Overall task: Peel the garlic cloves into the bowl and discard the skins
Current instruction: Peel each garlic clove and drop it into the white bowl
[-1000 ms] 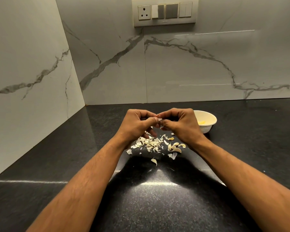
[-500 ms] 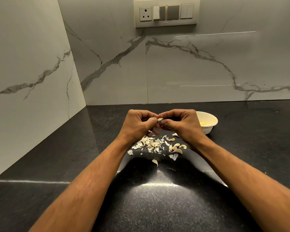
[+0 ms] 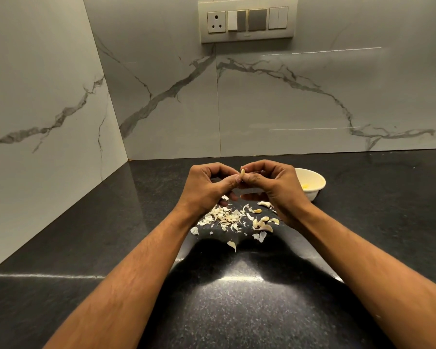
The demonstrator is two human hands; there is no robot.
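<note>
Both hands meet above the black counter (image 3: pixel 86 248), left hand (image 3: pixel 207 188) and right hand (image 3: pixel 278 187) pinching one garlic clove (image 3: pixel 242 173) between curled fingertips; skins (image 3: pixel 224 217) and unpeeled cloves (image 3: pixel 263 221) lie beneath, white bowl (image 3: pixel 315 191) just right.

2 bare forearms enter from the bottom edge, 1 from each lower corner, and both are uncovered along all of their visible length: no sleeve, cuff or glove shows anywhere. Fine dark hair lies along the top of each forearm, thicker toward the elbow end. Neither wrist carries a watch, band or bracelet. The left hand (image 3: pixel 208 186) and the right hand (image 3: pixel 278 183) are bare too, with no ring visible on any finger that shows. The fingernails in view look short and unpainted. No marking, tattoo or bandage can be made out on either arm. The rest of the person lies outside the view.
</note>
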